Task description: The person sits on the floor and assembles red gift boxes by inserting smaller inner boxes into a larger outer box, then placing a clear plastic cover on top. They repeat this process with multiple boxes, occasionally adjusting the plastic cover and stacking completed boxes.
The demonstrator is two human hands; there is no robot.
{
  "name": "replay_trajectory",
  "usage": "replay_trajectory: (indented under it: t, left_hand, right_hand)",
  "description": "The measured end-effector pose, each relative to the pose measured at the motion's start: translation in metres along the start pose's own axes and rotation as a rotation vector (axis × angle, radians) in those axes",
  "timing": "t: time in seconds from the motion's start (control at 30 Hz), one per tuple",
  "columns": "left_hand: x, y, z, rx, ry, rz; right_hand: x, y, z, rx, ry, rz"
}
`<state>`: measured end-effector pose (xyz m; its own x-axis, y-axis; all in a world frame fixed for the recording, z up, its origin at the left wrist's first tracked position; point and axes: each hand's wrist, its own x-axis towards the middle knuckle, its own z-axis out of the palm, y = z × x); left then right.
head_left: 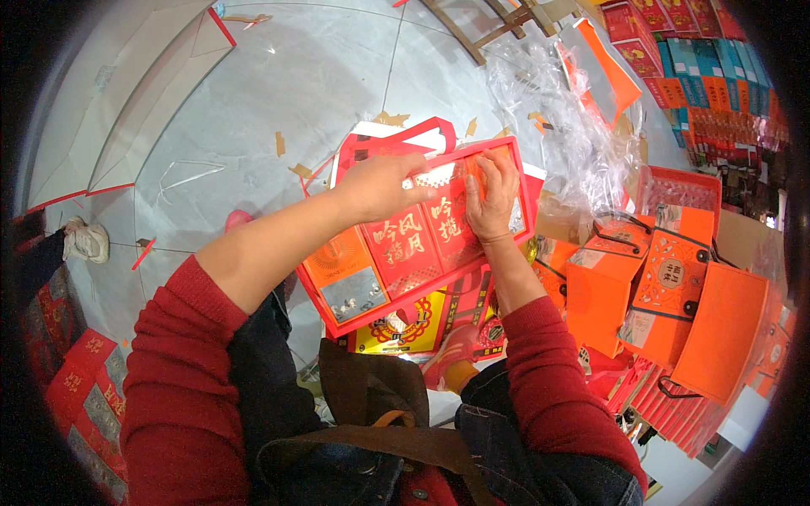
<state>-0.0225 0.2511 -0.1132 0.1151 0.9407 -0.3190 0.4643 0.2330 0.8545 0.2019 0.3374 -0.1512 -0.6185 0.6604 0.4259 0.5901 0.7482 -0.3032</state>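
A shallow red gift box [363, 318] lies tilted in front of me, its inside facing up. Several small packs fill it: an orange and silver pack [337, 261] at the left, red packs [403, 244] with gold lettering in the middle, and an orange pack [498, 160] at the right end. My left hand [384, 187] reaches over the far edge, its fingertips closed at the silver top of a red pack. Curled fingers of my right hand [492, 202] grip the orange pack at the right end, partly hiding it.
Beneath the gift box lie a yellow and red package [405, 331] and a red bag [434, 131]. Orange handled boxes [666, 270] crowd the right, below crumpled clear plastic [557, 118]. Large white cartons [118, 101] stand at the far left. Cardboard scraps [281, 143] litter the grey floor [321, 76].
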Motion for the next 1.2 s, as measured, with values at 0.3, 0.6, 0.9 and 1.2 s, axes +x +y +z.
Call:
replay_trajectory:
  t: [0.3, 0.6, 0.9, 1.2]
  left_hand:
    - [-0.003, 0.011, -0.001, 0.346, -0.042, 0.06]
    - [0.001, 0.016, -0.006, 0.365, -0.162, -0.022]
    - [-0.003, 0.015, -0.004, 0.423, -0.086, -0.077]
    - [-0.004, 0.022, -0.008, 0.575, -0.135, -0.063]
  right_hand:
    - [-0.002, -0.001, -0.001, -0.004, 0.0, -0.035]
    - [-0.002, -0.001, 0.0, 0.0, -0.04, 0.002]
    - [-0.001, -0.001, 0.0, -0.022, -0.113, -0.048]
    - [0.001, -0.004, -0.003, -0.005, -0.164, -0.086]
